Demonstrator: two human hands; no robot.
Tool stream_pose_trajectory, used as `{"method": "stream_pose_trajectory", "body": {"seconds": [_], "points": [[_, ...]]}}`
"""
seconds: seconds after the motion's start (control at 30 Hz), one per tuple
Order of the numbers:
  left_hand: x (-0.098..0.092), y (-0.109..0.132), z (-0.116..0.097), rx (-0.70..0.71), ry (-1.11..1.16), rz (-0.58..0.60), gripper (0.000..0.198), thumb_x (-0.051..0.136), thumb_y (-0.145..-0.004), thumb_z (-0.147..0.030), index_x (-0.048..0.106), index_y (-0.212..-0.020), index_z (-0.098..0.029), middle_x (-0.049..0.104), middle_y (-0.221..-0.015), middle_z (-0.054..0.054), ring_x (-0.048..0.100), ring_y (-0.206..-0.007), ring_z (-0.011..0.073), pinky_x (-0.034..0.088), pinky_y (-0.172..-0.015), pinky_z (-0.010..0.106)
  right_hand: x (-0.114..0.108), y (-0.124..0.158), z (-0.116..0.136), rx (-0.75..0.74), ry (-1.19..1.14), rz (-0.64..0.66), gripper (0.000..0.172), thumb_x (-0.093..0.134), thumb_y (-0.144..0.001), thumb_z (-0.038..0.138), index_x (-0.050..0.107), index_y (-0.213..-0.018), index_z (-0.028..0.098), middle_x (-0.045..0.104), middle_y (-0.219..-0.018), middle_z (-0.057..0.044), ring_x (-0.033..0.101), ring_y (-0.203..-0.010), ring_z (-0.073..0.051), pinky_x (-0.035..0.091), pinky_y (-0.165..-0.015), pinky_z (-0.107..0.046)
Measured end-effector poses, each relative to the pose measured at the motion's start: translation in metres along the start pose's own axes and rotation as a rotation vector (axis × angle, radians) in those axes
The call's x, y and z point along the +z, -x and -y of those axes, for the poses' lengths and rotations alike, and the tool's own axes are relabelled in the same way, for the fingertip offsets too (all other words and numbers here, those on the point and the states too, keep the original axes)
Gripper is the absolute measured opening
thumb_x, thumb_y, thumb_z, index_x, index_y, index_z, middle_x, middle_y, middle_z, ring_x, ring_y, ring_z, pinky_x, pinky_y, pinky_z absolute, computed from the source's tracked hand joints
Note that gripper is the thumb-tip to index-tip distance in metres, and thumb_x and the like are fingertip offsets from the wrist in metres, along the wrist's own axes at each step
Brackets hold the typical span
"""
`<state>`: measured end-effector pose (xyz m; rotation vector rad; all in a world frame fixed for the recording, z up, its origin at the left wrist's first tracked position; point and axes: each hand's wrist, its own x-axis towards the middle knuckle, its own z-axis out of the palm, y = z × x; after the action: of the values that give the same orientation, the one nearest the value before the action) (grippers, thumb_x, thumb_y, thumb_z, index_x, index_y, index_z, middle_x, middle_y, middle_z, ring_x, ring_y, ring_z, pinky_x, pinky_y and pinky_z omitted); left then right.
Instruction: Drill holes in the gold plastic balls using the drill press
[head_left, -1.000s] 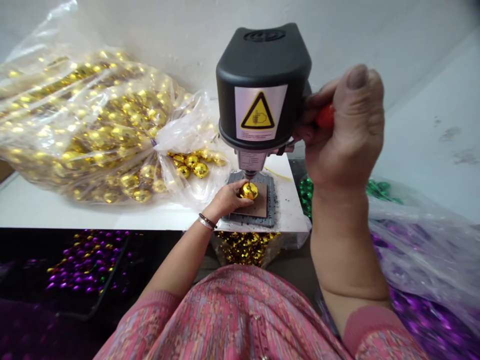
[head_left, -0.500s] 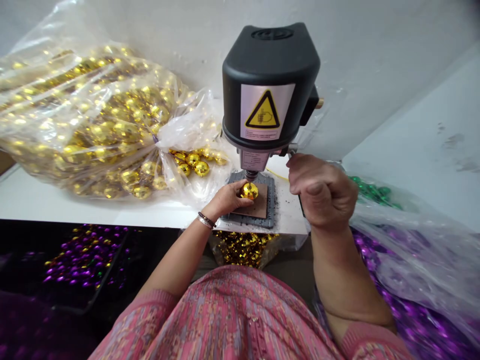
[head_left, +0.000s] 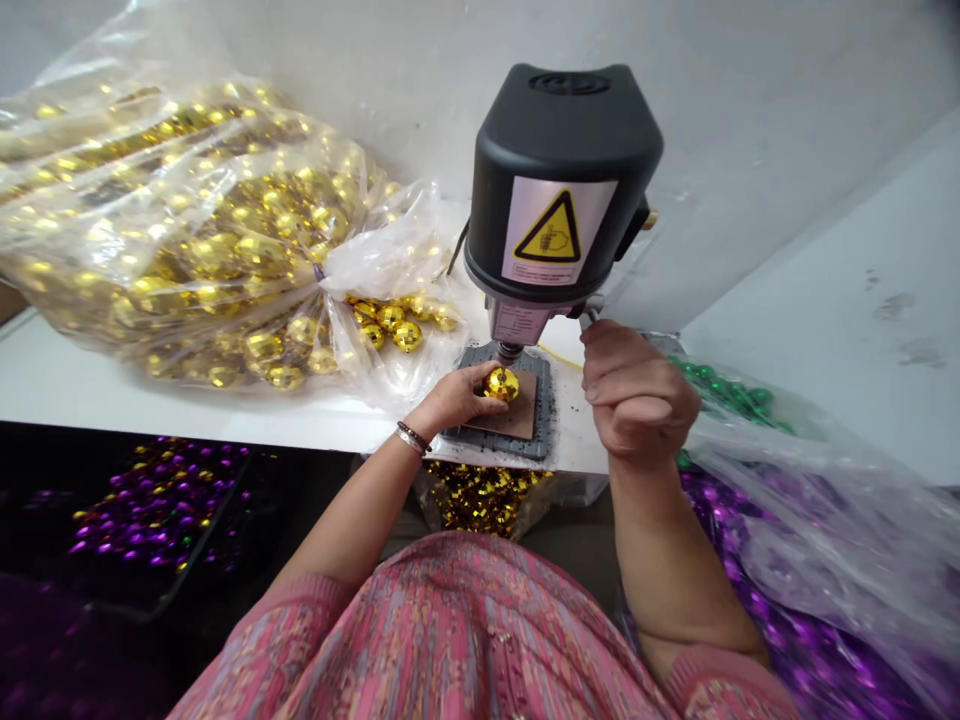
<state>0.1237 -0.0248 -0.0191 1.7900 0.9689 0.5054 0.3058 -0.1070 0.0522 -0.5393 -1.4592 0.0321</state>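
Under the drill press [head_left: 566, 150], my left fingers [head_left: 474, 378] pinch a gold ball [head_left: 502, 386] on the brown board [head_left: 519, 415], my right fingers [head_left: 615, 358] wrap the lever [head_left: 592, 308], and this one looks mid-drilling, unfinished, with bagged balls [head_left: 259, 255] off left, drilled or undrilled I can't tell.

Under the drill [head_left: 564, 140], the left hand [head_left: 457, 397] pinches a ball [head_left: 502, 385]; at the drill's right, the right hand [head_left: 637, 388] grips its lever [head_left: 590, 314]
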Motion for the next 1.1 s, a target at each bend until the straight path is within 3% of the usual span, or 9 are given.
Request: {"method": "stream_pose_trajectory", "body": {"seconds": [0.5, 0.67, 0.77, 0.83, 0.97, 1.1], "points": [[0.000, -0.003, 0.009, 0.028, -0.073, 0.050, 0.057, 0.082, -0.072, -0.029, 0.069, -0.127, -0.020, 0.076, -0.108, 0.001, 0.068, -0.095, 0.0199, 0.052, -0.088, 0.028, 0.010, 0.017, -0.004, -0.069, 0.065, -0.118, 0.045, 0.054, -0.091, 0.049, 0.050, -0.059, 0.018, 0.054, -0.058, 0.002, 0.057, -0.059, -0.010, 0.055, -0.084, -0.041], [0.004, 0.002, 0.009, 0.022, -0.114, 0.003, 0.065, 0.081, -0.072, -0.028, 0.064, -0.134, -0.021, 0.074, -0.119, 0.002, 0.067, -0.104, 0.0208, 0.051, -0.096, 0.029, 0.020, -0.020, 0.006, -0.007, 0.003, -0.226, 0.050, 0.041, -0.098, 0.046, 0.045, -0.058, 0.017, 0.043, -0.053, 0.002, 0.051, -0.054, -0.007, 0.048, -0.062, -0.029], [0.009, 0.008, 0.010, 0.033, -0.085, -0.025, 0.068, 0.081, -0.070, -0.024, 0.063, -0.135, -0.021, 0.073, -0.123, 0.003, 0.066, -0.109, 0.0219, 0.050, -0.099, 0.030, 0.028, -0.053, 0.010, 0.201, 0.061, -0.387, 0.050, 0.038, -0.097, 0.056, 0.045, -0.065, 0.018, 0.042, -0.055, 0.004, 0.048, -0.050, -0.005, 0.041, -0.052, -0.023], [0.011, 0.014, 0.012, 0.043, -0.047, -0.039, 0.068, 0.080, -0.069, -0.023, 0.062, -0.136, -0.020, 0.073, -0.122, 0.004, 0.067, -0.109, 0.0221, 0.050, -0.100, 0.032, 0.032, -0.068, 0.012, 0.283, 0.073, -0.419, 0.049, 0.039, -0.096, 0.058, 0.043, -0.067, 0.019, 0.041, -0.053, 0.005, 0.044, -0.045, -0.004, 0.033, -0.045, -0.022], [0.008, 0.030, 0.015, 0.051, 0.034, -0.058, 0.072, 0.079, -0.070, -0.026, 0.059, -0.138, -0.017, 0.072, -0.124, 0.007, 0.067, -0.111, 0.0223, 0.051, -0.102, 0.035, 0.036, -0.078, 0.014, 0.328, 0.014, -0.430, 0.044, 0.046, -0.094, 0.056, 0.040, -0.070, 0.019, 0.037, -0.054, 0.007, 0.038, -0.041, -0.003, 0.029, -0.039, -0.020], [-0.001, 0.051, 0.014, 0.028, 0.071, 0.052, 0.072, 0.080, -0.069, -0.027, 0.060, -0.138, -0.017, 0.073, -0.122, 0.008, 0.068, -0.105, 0.0216, 0.054, -0.097, 0.035, 0.038, -0.075, 0.015, 0.338, -0.020, -0.460, 0.037, 0.046, -0.096, 0.047, 0.042, -0.073, 0.019, 0.039, -0.055, 0.008, 0.039, -0.043, -0.001, 0.030, -0.041, -0.016]]}}
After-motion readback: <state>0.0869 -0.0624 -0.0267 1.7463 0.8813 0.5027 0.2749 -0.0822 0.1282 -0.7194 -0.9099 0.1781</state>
